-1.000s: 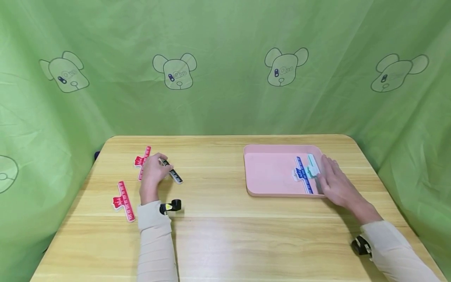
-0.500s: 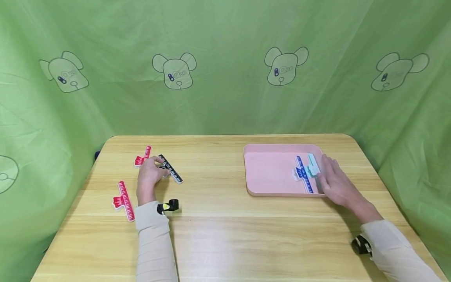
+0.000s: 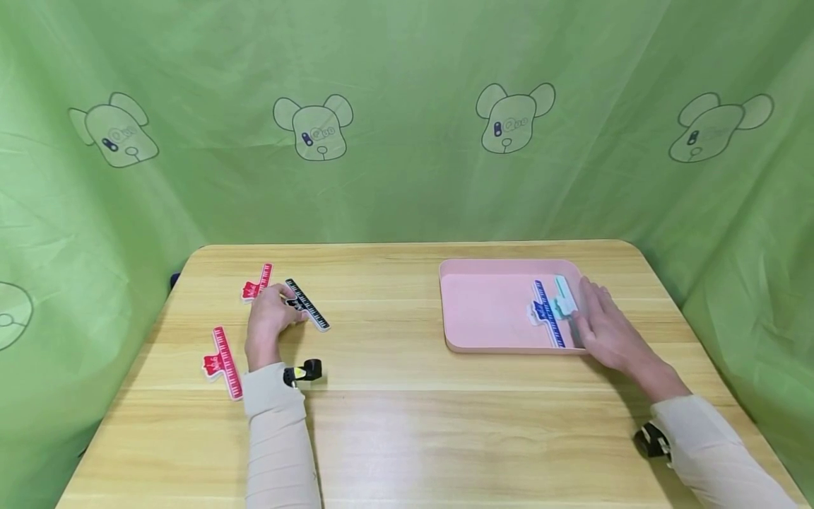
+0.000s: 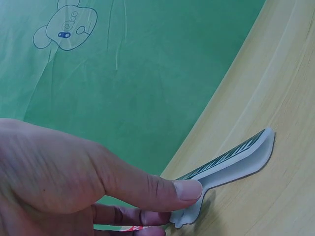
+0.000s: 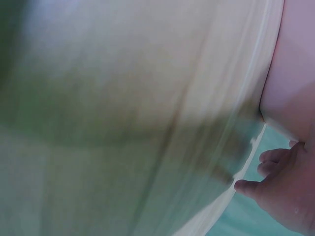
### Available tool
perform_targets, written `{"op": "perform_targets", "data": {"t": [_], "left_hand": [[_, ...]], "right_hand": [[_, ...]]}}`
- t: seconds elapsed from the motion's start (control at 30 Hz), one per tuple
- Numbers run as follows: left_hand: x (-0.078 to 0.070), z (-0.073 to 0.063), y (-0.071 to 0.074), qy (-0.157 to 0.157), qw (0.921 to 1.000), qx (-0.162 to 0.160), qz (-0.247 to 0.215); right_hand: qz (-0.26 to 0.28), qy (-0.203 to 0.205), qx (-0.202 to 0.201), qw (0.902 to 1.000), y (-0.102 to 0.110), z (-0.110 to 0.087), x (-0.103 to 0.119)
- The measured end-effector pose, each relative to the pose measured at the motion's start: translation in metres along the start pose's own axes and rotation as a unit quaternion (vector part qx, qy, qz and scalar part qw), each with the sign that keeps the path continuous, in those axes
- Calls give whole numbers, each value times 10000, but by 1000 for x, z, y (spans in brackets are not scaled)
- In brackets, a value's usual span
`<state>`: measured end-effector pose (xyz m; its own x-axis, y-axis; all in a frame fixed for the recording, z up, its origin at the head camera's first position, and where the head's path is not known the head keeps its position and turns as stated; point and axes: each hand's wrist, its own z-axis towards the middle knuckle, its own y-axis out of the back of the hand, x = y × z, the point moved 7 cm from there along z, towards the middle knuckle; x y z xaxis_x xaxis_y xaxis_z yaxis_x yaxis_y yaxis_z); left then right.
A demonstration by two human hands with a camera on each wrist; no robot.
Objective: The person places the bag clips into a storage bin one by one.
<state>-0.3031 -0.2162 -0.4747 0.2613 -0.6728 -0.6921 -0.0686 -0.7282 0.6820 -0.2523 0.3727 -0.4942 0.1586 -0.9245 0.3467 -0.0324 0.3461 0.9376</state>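
Note:
My left hand [image 3: 270, 318] pinches the tab of a black clip [image 3: 308, 305] with a piano-key strip, at the left of the table. In the left wrist view, the thumb presses the near side of the clip [image 4: 231, 160] with fingers behind the tab. A red piano-key clip [image 3: 251, 290] lies just beyond this hand, partly hidden by it; another red clip [image 3: 225, 364] lies nearer. My right hand [image 3: 610, 336] rests at the right wall of a pink tray [image 3: 483, 311], fingers extended along it. Inside the tray are a blue clip [image 3: 548, 314] and a teal clip [image 3: 563, 297].
Both clips in the tray lie in its right part, close to my right hand. Wooden tabletop [image 3: 381, 339] stretches between the left clips and the tray. A green curtain [image 3: 407, 184] hangs behind the table's far edge.
My left hand has shifted slightly left and down, uncovering more of the black clip's strip and tab. The right hand and tray have stayed put.

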Motion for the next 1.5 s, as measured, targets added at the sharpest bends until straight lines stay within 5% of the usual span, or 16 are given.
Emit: {"op": "perform_targets", "data": {"t": [0.93, 1.5], "left_hand": [[-6, 2, -3, -52, 9990, 332, 291], [-17, 4, -7, -436, 9990, 128, 53]], "right_hand": [[-46, -110, 70, 9999, 0, 0, -1], [-26, -75, -9, 10000, 0, -1, -1]]}}
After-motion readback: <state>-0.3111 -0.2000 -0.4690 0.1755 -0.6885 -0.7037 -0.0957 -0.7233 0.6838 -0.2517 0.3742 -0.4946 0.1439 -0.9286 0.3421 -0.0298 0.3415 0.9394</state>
